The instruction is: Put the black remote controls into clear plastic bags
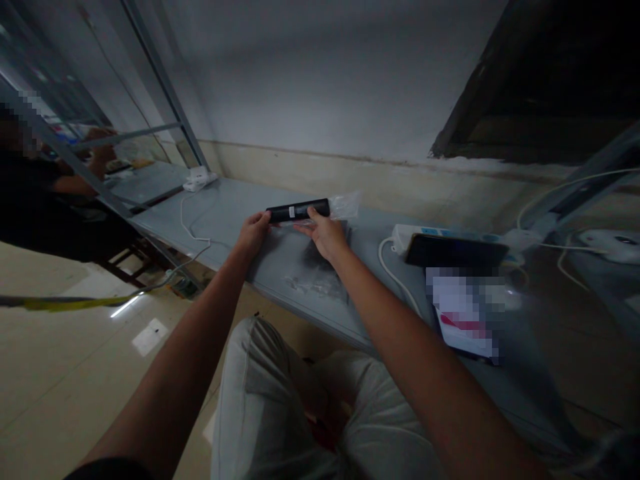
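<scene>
Above the grey-blue tabletop [235, 200], both hands hold a long, black, bar-shaped item [303, 211] with a small white label near its middle. What kind of item it is I cannot tell. My left hand [254, 233] pinches its left end. My right hand [326, 233] grips nearer the right end, thumb on top and fingers underneath. Clear plastic wrap [346, 205] sticks out past the right end, and some shows below the item. Under my right wrist, a clear plastic bag [315, 283] with something dark lies on the table, partly hidden by my arm.
To the right are a white power strip [405, 233], a dark phone [455, 253] leaning against it and a blurred-out printed item [463, 320]. Another socket block [199, 179] with a trailing cable sits left. A metal post [165, 87] rises there, near a seated person [50, 193].
</scene>
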Demonstrator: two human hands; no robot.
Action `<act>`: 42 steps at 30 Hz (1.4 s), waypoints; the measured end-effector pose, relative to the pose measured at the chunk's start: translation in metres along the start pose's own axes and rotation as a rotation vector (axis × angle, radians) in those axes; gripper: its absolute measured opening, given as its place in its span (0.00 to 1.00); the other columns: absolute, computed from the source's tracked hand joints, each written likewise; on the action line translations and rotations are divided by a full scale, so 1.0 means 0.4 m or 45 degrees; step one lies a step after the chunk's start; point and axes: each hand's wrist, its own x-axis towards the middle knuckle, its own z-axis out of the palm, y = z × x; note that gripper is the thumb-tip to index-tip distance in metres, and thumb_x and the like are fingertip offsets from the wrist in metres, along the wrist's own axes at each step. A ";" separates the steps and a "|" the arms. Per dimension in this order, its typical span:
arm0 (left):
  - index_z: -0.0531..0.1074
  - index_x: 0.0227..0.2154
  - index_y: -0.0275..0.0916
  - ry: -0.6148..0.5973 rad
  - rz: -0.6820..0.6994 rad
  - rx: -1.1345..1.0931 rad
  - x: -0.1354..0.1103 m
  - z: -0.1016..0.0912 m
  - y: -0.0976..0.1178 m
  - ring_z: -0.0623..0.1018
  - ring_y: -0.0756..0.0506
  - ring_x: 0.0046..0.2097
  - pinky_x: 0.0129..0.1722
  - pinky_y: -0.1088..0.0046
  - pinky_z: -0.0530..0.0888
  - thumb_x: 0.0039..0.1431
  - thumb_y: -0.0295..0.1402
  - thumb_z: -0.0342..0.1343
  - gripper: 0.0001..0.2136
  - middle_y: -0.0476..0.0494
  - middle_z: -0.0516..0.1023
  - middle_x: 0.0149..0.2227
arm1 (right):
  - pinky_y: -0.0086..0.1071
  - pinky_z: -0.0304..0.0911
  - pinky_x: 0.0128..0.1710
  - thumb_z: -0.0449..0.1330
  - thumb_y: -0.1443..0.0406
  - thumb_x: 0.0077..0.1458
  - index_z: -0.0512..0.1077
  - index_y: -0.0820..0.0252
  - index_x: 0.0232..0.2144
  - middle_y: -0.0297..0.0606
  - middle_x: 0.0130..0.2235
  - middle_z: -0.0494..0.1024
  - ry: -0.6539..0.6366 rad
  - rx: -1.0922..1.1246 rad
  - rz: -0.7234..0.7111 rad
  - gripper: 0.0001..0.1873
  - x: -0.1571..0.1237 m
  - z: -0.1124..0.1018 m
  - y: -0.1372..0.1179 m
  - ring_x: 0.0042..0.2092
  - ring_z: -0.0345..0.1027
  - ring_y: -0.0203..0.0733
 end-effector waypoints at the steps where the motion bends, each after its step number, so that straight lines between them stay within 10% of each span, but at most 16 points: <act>1: 0.76 0.29 0.36 0.007 0.000 -0.010 0.002 0.002 -0.003 0.71 0.50 0.26 0.26 0.75 0.66 0.54 0.47 0.63 0.16 0.45 0.76 0.26 | 0.44 0.79 0.38 0.60 0.72 0.57 0.70 0.61 0.34 0.32 0.33 0.79 0.006 -0.006 -0.006 0.04 0.000 0.002 0.002 0.30 0.76 0.38; 11: 0.74 0.33 0.34 0.113 -0.124 -0.310 0.020 -0.006 -0.020 0.75 0.49 0.30 0.31 0.74 0.72 0.52 0.42 0.63 0.14 0.42 0.77 0.32 | 0.42 0.78 0.35 0.56 0.61 0.63 0.68 0.58 0.38 0.33 0.36 0.78 0.007 -0.011 -0.031 0.07 0.007 0.000 0.013 0.29 0.77 0.38; 22: 0.67 0.41 0.41 0.937 -0.175 -0.591 0.071 -0.057 -0.040 0.78 0.49 0.37 0.38 0.74 0.76 0.68 0.41 0.46 0.10 0.45 0.74 0.34 | 0.44 0.76 0.41 0.50 0.59 0.65 0.69 0.55 0.43 0.35 0.36 0.81 0.020 0.149 -0.014 0.11 -0.001 -0.012 -0.012 0.33 0.78 0.41; 42: 0.69 0.38 0.38 0.997 -0.220 -0.755 0.018 0.008 0.043 0.77 0.51 0.32 0.38 0.72 0.79 0.67 0.37 0.53 0.07 0.49 0.73 0.31 | 0.38 0.76 0.35 0.51 0.61 0.63 0.66 0.50 0.49 0.33 0.43 0.80 -0.042 0.143 -0.059 0.13 0.018 -0.028 -0.005 0.33 0.76 0.37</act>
